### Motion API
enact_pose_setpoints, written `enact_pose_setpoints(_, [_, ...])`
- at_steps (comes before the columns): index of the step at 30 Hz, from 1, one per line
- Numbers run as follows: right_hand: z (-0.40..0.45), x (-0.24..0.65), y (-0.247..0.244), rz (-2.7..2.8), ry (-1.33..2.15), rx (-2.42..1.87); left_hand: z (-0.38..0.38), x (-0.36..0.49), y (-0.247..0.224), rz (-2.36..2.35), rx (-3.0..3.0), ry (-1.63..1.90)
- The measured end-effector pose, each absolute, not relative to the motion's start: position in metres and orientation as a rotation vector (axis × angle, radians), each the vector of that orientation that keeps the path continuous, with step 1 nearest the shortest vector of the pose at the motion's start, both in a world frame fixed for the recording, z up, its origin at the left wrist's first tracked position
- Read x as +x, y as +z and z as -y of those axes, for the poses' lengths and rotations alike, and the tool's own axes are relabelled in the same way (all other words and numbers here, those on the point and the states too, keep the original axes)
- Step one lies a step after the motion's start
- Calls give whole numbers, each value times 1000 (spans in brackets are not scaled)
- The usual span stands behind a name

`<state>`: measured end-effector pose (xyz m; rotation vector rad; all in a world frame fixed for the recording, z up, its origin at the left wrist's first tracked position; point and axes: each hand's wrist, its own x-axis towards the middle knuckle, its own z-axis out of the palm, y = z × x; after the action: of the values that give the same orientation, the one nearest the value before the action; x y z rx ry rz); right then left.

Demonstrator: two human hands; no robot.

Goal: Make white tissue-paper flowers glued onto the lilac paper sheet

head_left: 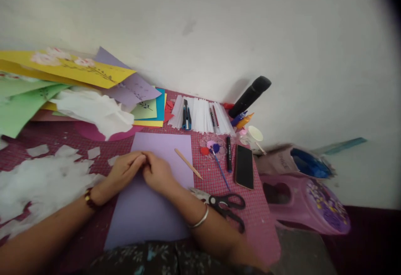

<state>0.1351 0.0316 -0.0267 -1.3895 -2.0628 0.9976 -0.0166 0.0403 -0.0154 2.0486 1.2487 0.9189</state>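
My left hand [123,172] and my right hand [158,174] meet at the fingertips over a sheet of purple paper [153,216]. Both are closed, fingers pressed together; whatever they pinch, if anything, is hidden. Just right of my right hand, a wooden pencil [188,163] lies partly on the sheet. A pair of scissors [219,204] with black handles rests beside my right forearm. Left of my left hand spreads a heap of white tissue pieces [40,183].
Painted cards [115,74] and crumpled white paper [94,108] are stacked at the back left. White strips [200,114], a cutter [187,116], a paint palette [211,146], a paintbrush [222,170], a marker [229,154] and a phone [244,166] lie right. A pink stool [300,204] stands beyond the table edge.
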Motion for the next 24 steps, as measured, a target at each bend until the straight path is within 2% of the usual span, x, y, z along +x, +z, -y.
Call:
enact_pose_setpoints(13, [-36, 140, -34, 2065, 968, -1307, -42, -15, -22, -1179, 2043, 986])
enact_pose_setpoints(19, [-33, 151, -45, 1933, 1124, -1099, -45, -18, -24, -1064, 2105, 969])
enact_pose_setpoints(24, [-31, 155, -47, 1825, 1212, -1089, -44, -16, -24, -1020, 2085, 923])
